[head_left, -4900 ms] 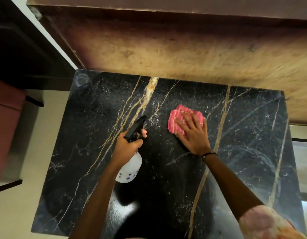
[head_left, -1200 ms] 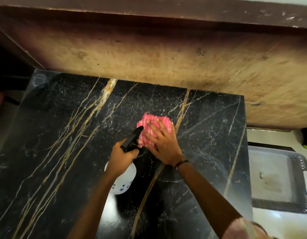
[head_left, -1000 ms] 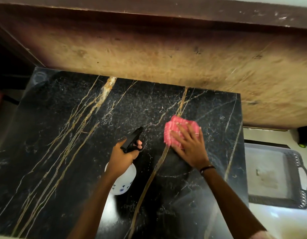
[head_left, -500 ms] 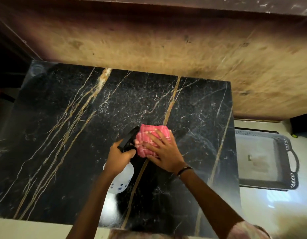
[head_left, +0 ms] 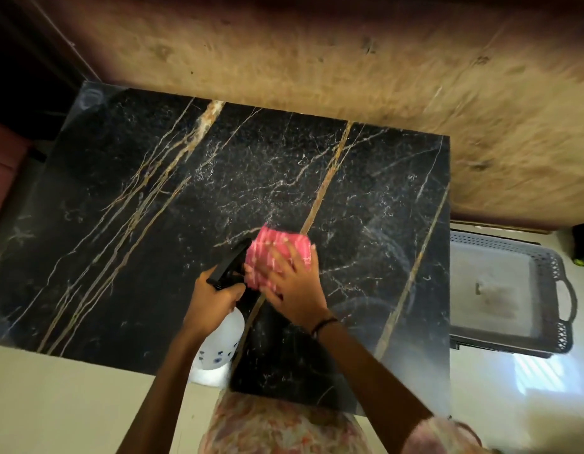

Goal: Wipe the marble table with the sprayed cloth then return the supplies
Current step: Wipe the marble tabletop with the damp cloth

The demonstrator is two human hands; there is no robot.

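Observation:
A black marble table (head_left: pixel 153 208) with gold and white veins fills the middle of the view. My right hand (head_left: pixel 292 286) lies flat on a folded pink cloth (head_left: pixel 277 249) and presses it onto the marble just right of the table's middle. My left hand (head_left: pixel 215 301) grips the black trigger head of a white spray bottle (head_left: pixel 220 344), held over the table's near edge. The bottle's nozzle sits right beside the cloth. My fingers cover the cloth's near half.
A grey plastic tray (head_left: pixel 552 280) with handles sits on the pale floor to the right of the table. A worn wooden surface (head_left: pixel 349 60) runs along the table's far side. Pale floor (head_left: pixel 71 404) lies in front of the table.
My right hand swept the pink cloth right, then back left beside the spray bottle's nozzle. The view has pulled back, showing the table's near edge. My left hand kept holding the bottle.

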